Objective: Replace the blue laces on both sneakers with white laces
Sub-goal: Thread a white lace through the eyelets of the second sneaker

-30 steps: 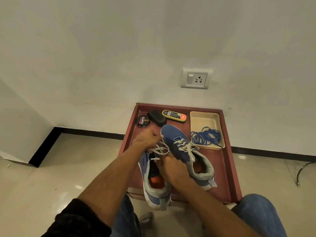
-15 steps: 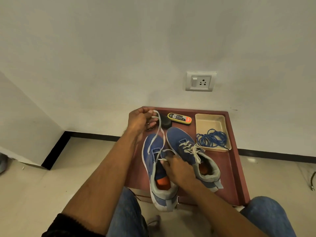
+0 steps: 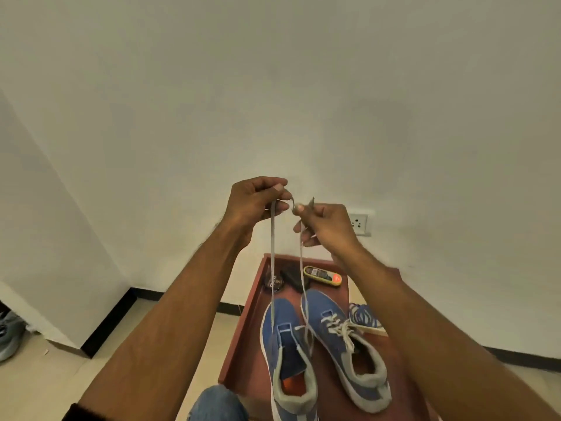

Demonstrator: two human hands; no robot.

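Two blue sneakers sit on a reddish-brown tray (image 3: 243,344). The right sneaker (image 3: 343,344) is fully laced in white. The left sneaker (image 3: 285,354) has a white lace (image 3: 272,268) threaded only through its lowest eyelets, and both ends run straight up. My left hand (image 3: 258,202) pinches one end and my right hand (image 3: 321,223) pinches the other, both raised high above the shoe and close together. The removed blue laces (image 3: 362,317) lie coiled at the tray's right, partly hidden by my right arm.
At the tray's far end lie a round polish tin (image 3: 273,282), a black brush (image 3: 293,278) and a yellow tube (image 3: 321,275). A wall socket (image 3: 361,224) is behind my right hand. A grey shoe (image 3: 9,335) lies on the floor at far left. My knee (image 3: 217,402) is below.
Both hands rose from the left sneaker, drawing the white lace's two ends up taut. The right hand left the shoe's tongue. The camera tilted upward.
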